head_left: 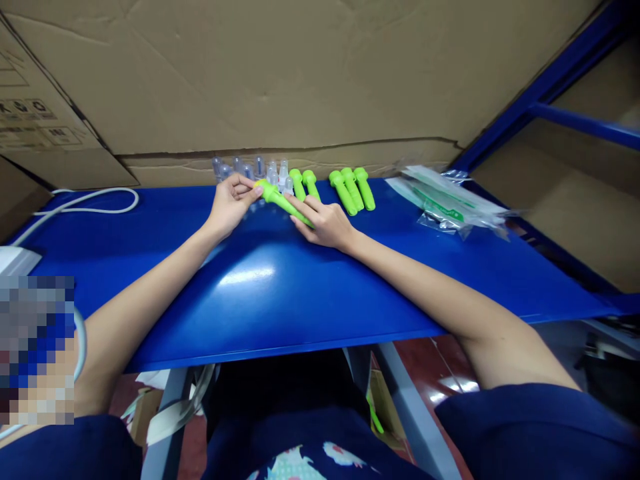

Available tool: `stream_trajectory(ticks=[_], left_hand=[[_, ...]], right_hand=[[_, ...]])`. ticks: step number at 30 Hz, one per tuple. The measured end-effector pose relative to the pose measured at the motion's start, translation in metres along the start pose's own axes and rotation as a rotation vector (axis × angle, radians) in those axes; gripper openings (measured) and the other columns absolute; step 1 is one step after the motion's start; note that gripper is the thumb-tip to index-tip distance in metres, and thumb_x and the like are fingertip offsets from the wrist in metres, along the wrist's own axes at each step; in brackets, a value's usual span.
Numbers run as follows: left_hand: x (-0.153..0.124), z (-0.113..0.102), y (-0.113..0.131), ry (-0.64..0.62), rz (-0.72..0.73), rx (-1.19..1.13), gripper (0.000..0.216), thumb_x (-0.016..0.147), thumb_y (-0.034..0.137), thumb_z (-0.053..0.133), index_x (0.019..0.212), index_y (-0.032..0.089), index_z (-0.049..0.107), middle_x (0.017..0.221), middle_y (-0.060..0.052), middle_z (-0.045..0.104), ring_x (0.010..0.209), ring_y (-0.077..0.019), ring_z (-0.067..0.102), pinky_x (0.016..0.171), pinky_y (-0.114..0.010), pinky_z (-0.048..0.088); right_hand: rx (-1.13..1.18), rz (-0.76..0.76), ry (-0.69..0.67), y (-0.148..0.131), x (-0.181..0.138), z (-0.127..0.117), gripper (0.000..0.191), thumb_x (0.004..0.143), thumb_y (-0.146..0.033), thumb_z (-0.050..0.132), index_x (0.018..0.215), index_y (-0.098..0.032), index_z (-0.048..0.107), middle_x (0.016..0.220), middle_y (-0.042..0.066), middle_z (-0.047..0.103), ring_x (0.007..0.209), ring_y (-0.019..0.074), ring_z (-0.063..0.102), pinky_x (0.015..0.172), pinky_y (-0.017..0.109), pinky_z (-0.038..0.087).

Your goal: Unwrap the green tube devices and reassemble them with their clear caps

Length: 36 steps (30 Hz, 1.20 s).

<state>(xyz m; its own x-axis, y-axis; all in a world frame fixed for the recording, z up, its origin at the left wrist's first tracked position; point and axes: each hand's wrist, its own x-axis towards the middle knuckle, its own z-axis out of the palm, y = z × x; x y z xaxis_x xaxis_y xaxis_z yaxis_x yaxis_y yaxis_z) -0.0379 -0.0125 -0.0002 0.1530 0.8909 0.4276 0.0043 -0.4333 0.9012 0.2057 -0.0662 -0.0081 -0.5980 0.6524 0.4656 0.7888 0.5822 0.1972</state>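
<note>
Between my two hands is a lime-green torch-shaped handle [284,202] with a wider collar near one end. It tilts down to the right above the blue table. My left hand [229,201] pinches its thick end between thumb and fingertips. My right hand [327,223] has its fingers closed around the lower shaft, hiding part of it. Just behind the hands stand several small clear plastic nipple-shaped pieces [259,168], partly covered by the left hand. Two similar green handles [297,184] lie behind the right hand, and three more green handles [345,193] lie to its right.
The blue table [240,313] backs onto a cardboard wall [280,73]. Clear plastic bags with green print [445,203] lie at the right. A white cable [100,210] loops at the left, near a white device [17,260]. A blue metal frame [525,113] rises at the right.
</note>
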Motion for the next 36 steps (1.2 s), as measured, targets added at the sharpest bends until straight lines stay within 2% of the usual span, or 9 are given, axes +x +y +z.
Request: stream_trajectory(ticks=[7, 11, 15, 20, 25, 27, 29, 32, 36], left_hand=[[-0.005, 0.005, 0.006, -0.005, 0.044, 0.088, 0.057, 0.072, 0.067, 0.084, 0.09, 0.021, 0.056, 0.104, -0.014, 0.079, 0.105, -0.0278, 0.077, 0.098, -0.047, 0.061], [-0.011, 0.012, 0.01, -0.03, 0.06, 0.078, 0.061, 0.074, 0.073, 0.079, 0.094, 0.022, 0.053, 0.115, -0.015, 0.077, 0.115, -0.0288, 0.074, 0.102, -0.046, 0.059], [-0.014, 0.017, 0.01, -0.061, 0.098, 0.037, 0.065, 0.07, 0.068, 0.085, 0.104, 0.023, 0.052, 0.125, -0.015, 0.072, 0.122, -0.0274, 0.071, 0.105, -0.044, 0.058], [-0.007, 0.013, -0.001, -0.027, 0.102, 0.034, 0.069, 0.067, 0.068, 0.087, 0.108, 0.024, 0.053, 0.117, -0.012, 0.073, 0.117, -0.0256, 0.072, 0.103, -0.04, 0.058], [-0.004, 0.009, -0.003, -0.043, 0.087, 0.05, 0.069, 0.068, 0.068, 0.087, 0.111, 0.024, 0.056, 0.117, -0.011, 0.072, 0.118, -0.0256, 0.071, 0.103, -0.041, 0.058], [-0.006, 0.01, 0.0, -0.072, 0.088, 0.054, 0.068, 0.068, 0.066, 0.088, 0.111, 0.023, 0.057, 0.118, -0.011, 0.071, 0.118, -0.0254, 0.071, 0.103, -0.04, 0.058], [-0.009, 0.013, 0.005, -0.119, 0.09, 0.053, 0.067, 0.068, 0.063, 0.089, 0.11, 0.022, 0.058, 0.119, -0.012, 0.07, 0.117, -0.0249, 0.07, 0.102, -0.039, 0.059], [-0.015, 0.017, 0.013, -0.185, 0.099, 0.03, 0.064, 0.069, 0.059, 0.09, 0.111, 0.021, 0.059, 0.124, -0.011, 0.068, 0.115, -0.0238, 0.07, 0.098, -0.035, 0.061], [-0.02, 0.024, 0.019, -0.313, 0.073, -0.007, 0.059, 0.073, 0.053, 0.088, 0.115, 0.021, 0.062, 0.137, -0.012, 0.063, 0.119, -0.0256, 0.07, 0.097, -0.034, 0.063]], right_hand=[[-0.021, 0.005, -0.003, -0.001, -0.001, -0.001, 0.056, 0.11, -0.035, 0.03, 0.158, -0.013, 0.049, 0.106, 0.015, 0.069, 0.084, 0.0205, 0.065, 0.061, 0.028, 0.047], [-0.016, 0.019, -0.02, -0.004, -0.001, 0.0, 0.057, 0.11, -0.035, 0.03, 0.158, -0.012, 0.049, 0.11, 0.015, 0.07, 0.084, 0.0209, 0.066, 0.062, 0.028, 0.047], [0.005, 0.064, -0.047, -0.014, 0.0, -0.002, 0.059, 0.11, -0.036, 0.027, 0.161, -0.011, 0.044, 0.121, 0.018, 0.069, 0.09, 0.0231, 0.068, 0.063, 0.029, 0.048], [0.133, 0.071, -0.053, -0.024, 0.001, -0.005, 0.069, 0.11, -0.049, 0.024, 0.165, -0.007, 0.034, 0.13, 0.021, 0.066, 0.102, 0.0268, 0.068, 0.069, 0.028, 0.051], [0.439, 0.063, 0.133, -0.019, -0.001, -0.001, 0.075, 0.11, -0.057, 0.008, 0.161, -0.011, 0.039, 0.138, 0.019, 0.062, 0.119, 0.0291, 0.064, 0.084, 0.037, 0.057], [0.575, 0.102, 0.212, -0.016, 0.0, 0.002, 0.076, 0.109, -0.059, 0.006, 0.161, -0.012, 0.036, 0.142, 0.02, 0.06, 0.118, 0.028, 0.065, 0.09, 0.04, 0.057], [0.699, 0.16, 0.209, -0.015, 0.003, 0.004, 0.074, 0.109, -0.06, 0.013, 0.165, -0.014, 0.027, 0.148, 0.023, 0.054, 0.106, 0.0251, 0.068, 0.087, 0.041, 0.059], [0.843, 0.213, 0.098, -0.015, 0.005, 0.009, 0.077, 0.107, -0.059, 0.034, 0.17, -0.02, 0.011, 0.16, 0.026, 0.04, 0.094, 0.0208, 0.068, 0.074, 0.036, 0.061], [0.973, 0.219, 0.02, -0.017, 0.006, 0.013, 0.091, 0.102, -0.048, 0.056, 0.17, -0.029, -0.001, 0.171, 0.025, 0.019, 0.104, 0.0223, 0.069, 0.07, 0.033, 0.063]])
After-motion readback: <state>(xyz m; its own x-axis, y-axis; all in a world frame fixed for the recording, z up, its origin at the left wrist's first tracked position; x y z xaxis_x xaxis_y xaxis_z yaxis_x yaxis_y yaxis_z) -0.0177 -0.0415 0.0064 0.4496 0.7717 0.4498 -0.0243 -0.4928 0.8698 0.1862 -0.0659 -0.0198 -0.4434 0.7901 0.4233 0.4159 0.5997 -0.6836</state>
